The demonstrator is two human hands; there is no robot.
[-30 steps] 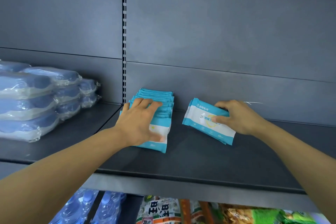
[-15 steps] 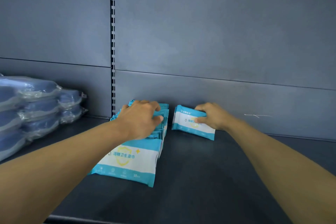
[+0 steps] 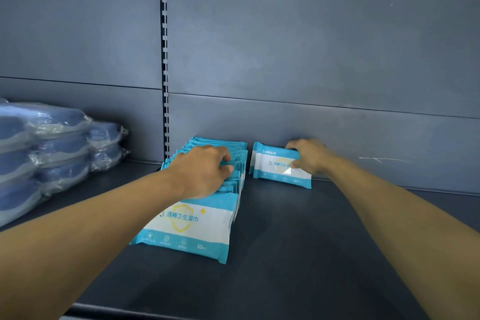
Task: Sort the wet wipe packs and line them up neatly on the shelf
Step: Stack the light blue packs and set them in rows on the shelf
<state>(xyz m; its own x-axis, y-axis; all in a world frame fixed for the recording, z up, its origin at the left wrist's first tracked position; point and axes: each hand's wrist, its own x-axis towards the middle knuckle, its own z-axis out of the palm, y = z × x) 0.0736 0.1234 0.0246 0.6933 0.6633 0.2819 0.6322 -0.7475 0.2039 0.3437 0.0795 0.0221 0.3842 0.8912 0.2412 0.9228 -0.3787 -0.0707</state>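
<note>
Head view: on the dark shelf (image 3: 298, 254), the left hand (image 3: 201, 173) curls its fingers over a front-to-back row of teal wet wipe packs (image 3: 207, 189). Just right, the right hand (image 3: 310, 156) pinches a single pack (image 3: 275, 166) against the back wall. Blue wrapped bundles (image 3: 52, 148) sit far left.

Your teal-and-white wet wipe packs (image 3: 207, 189) lie overlapped in a row on the dark shelf (image 3: 298, 254); a single pack (image 3: 275, 166) sits just beside, against the back wall.
</note>
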